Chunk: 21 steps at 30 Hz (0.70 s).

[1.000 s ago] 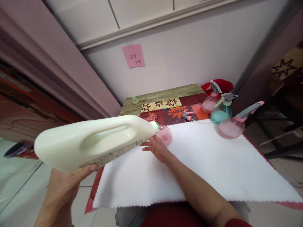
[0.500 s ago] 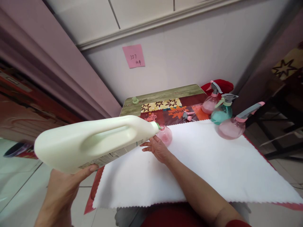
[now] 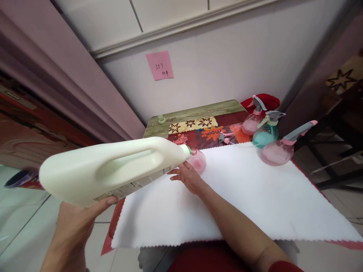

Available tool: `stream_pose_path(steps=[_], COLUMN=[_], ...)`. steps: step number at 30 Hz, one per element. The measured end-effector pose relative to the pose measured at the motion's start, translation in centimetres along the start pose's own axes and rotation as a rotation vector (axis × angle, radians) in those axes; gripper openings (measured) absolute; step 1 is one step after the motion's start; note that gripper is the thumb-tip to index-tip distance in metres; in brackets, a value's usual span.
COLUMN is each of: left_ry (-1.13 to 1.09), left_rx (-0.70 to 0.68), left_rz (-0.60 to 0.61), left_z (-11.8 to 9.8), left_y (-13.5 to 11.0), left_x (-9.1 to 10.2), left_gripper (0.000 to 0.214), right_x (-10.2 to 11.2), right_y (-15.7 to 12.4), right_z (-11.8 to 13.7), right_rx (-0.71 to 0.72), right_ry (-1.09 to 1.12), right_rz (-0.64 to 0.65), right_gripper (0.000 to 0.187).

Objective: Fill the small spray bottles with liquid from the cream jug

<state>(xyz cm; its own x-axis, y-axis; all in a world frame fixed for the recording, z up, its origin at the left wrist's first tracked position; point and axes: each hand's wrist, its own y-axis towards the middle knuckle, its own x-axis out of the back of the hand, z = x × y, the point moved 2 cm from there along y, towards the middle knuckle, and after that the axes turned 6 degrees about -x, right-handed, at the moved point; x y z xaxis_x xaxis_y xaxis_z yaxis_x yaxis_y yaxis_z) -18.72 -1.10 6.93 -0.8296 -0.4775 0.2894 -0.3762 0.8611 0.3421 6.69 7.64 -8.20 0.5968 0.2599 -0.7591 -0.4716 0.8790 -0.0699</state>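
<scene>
A large pale-green detergent jug [image 3: 85, 162] lies tilted almost level, its capless neck pointing right. My left hand [image 3: 81, 215] grips it from below near its base, thumb on the label side. My right hand [image 3: 188, 176] is at the jug's neck, fingers under it, some of them stretched out. The green spout [image 3: 189, 150] meets the mouth of a round pink spray bottle [image 3: 199, 161] without its head, standing on the white cloth [image 3: 227, 204]. Pink liquid shows inside this bottle. Whether liquid is flowing cannot be made out.
A grey and pink spray head [image 3: 224, 139] lies behind the cloth. To the right stand capped pink [image 3: 276, 154], green [image 3: 265, 136] and pink [image 3: 250, 124] spray bottles. A green cap [image 3: 161, 119] sits at the table's back left. A wall [image 3: 210, 71] rises behind.
The jug's base has shifted very slightly left and up. Both hands keep the same hold, and the spout stays at the pink bottle's mouth.
</scene>
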Motion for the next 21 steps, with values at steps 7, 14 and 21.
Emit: stream_pose_path(steps=[7, 14, 21], left_ry=[0.015, -0.017, -0.050], left_rx=[0.012, -0.002, 0.002], left_rz=[-0.004, 0.009, -0.001], left_z=[0.3, -0.4, -1.0], left_y=[0.1, 0.0, -0.1], left_x=[0.2, -0.3, -0.6], left_gripper=[0.075, 0.075, 0.077], right_x=[0.0, 0.0, -0.1], right_y=[0.0, 0.0, 0.0], right_z=[0.1, 0.0, 0.1], right_rx=[-0.007, -0.008, -0.007], right_ry=[0.008, 0.006, 0.008], right_rz=[0.003, 0.004, 0.009], right_gripper=[0.060, 0.060, 0.059])
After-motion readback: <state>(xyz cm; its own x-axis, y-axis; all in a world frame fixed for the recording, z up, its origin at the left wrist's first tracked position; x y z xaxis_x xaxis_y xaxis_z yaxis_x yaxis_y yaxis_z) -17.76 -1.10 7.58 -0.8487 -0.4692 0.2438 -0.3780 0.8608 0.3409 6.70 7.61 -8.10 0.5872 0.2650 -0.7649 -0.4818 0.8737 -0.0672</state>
